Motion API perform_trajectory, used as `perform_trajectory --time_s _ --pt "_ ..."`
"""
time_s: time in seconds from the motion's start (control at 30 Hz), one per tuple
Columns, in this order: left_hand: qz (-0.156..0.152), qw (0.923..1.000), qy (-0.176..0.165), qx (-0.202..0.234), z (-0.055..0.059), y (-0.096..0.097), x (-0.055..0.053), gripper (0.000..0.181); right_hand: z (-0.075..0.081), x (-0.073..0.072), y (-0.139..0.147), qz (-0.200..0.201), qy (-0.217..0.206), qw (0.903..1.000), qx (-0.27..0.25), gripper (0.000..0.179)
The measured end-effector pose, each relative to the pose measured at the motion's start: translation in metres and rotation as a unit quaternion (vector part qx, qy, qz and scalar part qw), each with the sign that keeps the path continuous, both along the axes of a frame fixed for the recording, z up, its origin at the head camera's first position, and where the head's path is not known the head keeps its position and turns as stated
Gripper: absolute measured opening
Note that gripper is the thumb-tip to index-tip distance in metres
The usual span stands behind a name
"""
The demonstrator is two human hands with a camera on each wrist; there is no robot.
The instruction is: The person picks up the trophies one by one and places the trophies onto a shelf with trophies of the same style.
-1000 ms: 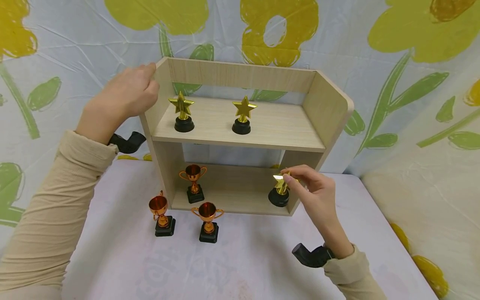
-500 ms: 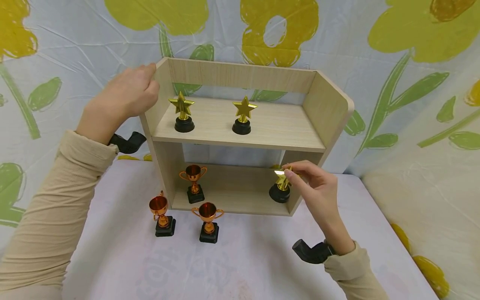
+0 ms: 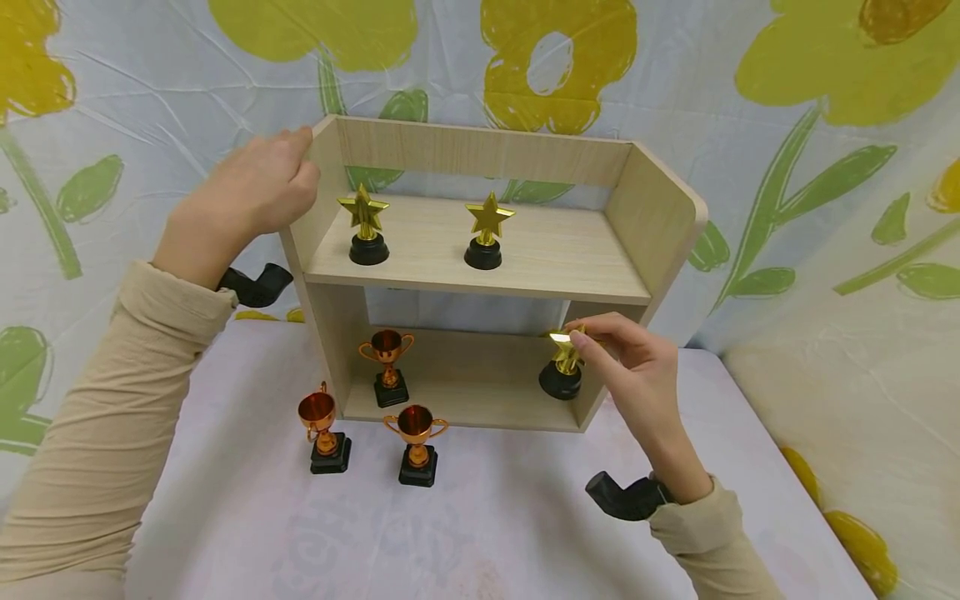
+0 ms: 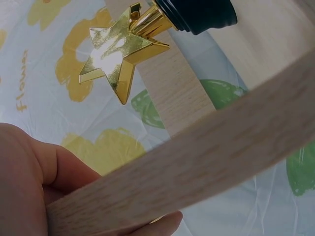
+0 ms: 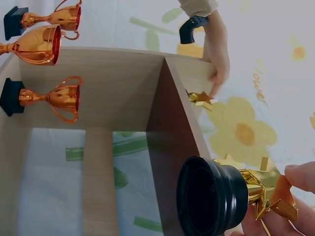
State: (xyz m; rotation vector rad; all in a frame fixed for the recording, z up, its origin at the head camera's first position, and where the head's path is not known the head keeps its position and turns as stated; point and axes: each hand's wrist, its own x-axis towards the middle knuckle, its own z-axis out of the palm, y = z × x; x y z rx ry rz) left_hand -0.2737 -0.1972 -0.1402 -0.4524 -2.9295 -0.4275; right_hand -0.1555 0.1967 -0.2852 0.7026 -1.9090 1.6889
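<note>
My right hand (image 3: 641, 375) pinches a gold star trophy (image 3: 561, 382) by its star. The trophy tilts, its round black base over the lower right of the wooden shelf (image 3: 562, 258) in the head view. In the right wrist view the hollow underside of that base (image 5: 199, 196) faces the camera. My left hand (image 3: 243, 185) grips the top of the shelf's left side panel (image 4: 197, 167), thumb and fingers on either side of it. Two more star trophies stand upright on the upper board, one at the left (image 3: 367, 229) and one near the middle (image 3: 485, 233).
A copper two-handled trophy cup (image 3: 387, 367) stands on the lower board at the left. Two similar cups stand on the white tabletop in front, one at the left (image 3: 322, 429) and one nearer the middle (image 3: 417, 446). A flower-print cloth (image 3: 712, 50) hangs behind the shelf.
My right hand has risen slightly with the star trophy, its base now higher in front of the lower compartment. The left hand, shelf and cups look unmoved.
</note>
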Motion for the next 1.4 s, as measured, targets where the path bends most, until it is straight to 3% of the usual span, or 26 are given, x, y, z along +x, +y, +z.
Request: perform_trajectory --time_s 0.5,0.83,1.1,1.4 --pt "0.003 1.0 0.003 0.002 0.0 0.0 0.001 0.063 0.011 -0.003 0.003 0.002 0.003 0.9995 -0.03 0.012" --pt "0.005 1.0 -0.003 -0.001 0.0 0.0 0.001 0.063 0.019 -0.005 0.004 -0.013 -0.002 0.9998 -0.014 0.011" --pt "0.005 1.0 -0.003 -0.002 0.001 0.0 0.001 0.063 0.025 -0.005 0.003 0.003 0.006 0.9995 -0.031 0.011" --pt "0.002 1.0 -0.004 0.001 0.0 0.001 0.001 0.063 0.029 -0.006 0.003 -0.013 -0.002 0.9995 -0.029 0.011"
